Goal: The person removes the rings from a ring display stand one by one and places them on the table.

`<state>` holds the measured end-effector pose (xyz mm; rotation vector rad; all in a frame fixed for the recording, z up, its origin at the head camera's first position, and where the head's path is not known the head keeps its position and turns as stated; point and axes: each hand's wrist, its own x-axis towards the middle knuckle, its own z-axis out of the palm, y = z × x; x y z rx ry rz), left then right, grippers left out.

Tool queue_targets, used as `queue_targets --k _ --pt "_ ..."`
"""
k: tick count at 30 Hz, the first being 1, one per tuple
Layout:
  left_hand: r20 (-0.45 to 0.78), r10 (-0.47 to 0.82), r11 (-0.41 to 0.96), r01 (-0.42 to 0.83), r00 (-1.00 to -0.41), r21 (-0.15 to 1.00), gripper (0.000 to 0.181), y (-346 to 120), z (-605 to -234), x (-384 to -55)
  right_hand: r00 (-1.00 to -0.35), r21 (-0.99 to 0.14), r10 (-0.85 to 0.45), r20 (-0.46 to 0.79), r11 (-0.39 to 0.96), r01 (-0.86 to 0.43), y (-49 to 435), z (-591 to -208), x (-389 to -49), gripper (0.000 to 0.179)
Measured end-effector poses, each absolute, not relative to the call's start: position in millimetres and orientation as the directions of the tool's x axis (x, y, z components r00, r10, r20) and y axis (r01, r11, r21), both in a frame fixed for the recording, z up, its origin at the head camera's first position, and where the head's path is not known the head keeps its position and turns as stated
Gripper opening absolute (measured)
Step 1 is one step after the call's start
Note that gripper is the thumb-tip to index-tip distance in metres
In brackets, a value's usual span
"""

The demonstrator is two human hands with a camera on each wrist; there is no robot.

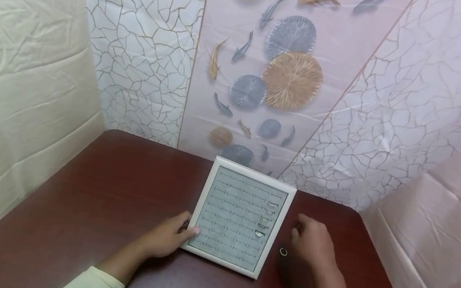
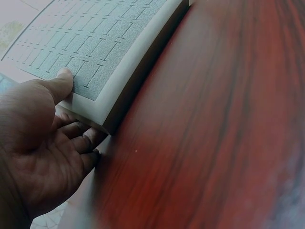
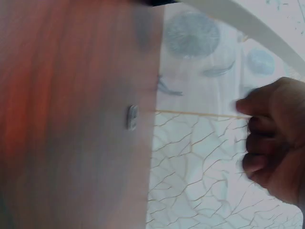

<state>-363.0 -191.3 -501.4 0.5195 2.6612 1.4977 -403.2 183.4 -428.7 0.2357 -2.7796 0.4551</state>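
A white-framed ring display tray (image 1: 231, 213) stands tilted up on the dark red table, its grey padded face showing rows of slots. Several silver rings (image 1: 264, 220) sit in the slots along its right side. My left hand (image 1: 166, 237) grips the tray's lower left corner, thumb (image 2: 62, 86) on the face and fingers behind and below. To the right of the tray, my right hand (image 1: 314, 239) hovers with loosely curled fingers, and nothing shows between them. A loose ring (image 1: 283, 252) stands on the table just below that hand; the right wrist view shows this ring (image 3: 132, 117) too.
The dark red wooden table (image 1: 94, 203) has rounded far corners. Behind it hangs a curtain (image 1: 242, 121) with fish and round leaf prints. Cream fabric walls (image 1: 22, 85) close in both sides.
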Motion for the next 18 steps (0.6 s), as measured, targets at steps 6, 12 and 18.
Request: queue_targets --k 6,12,18 --pt "0.105 0.31 0.484 0.252 -0.945 0.838 0.034 -191 -499 -363 -0.625 -0.25 -0.096 0.775 0.862 -0.441 167 -415 -399 0.01" --pt "0.084 0.308 0.491 0.234 -0.948 0.839 0.033 -189 -495 -362 -0.461 -0.169 -0.153 0.874 0.793 -0.585 151 -402 -396 0.01" --pt "0.08 0.304 0.495 0.229 -0.949 0.838 0.035 -188 -497 -361 -0.519 -0.15 -0.281 0.807 0.753 -0.641 139 -398 -390 0.014"
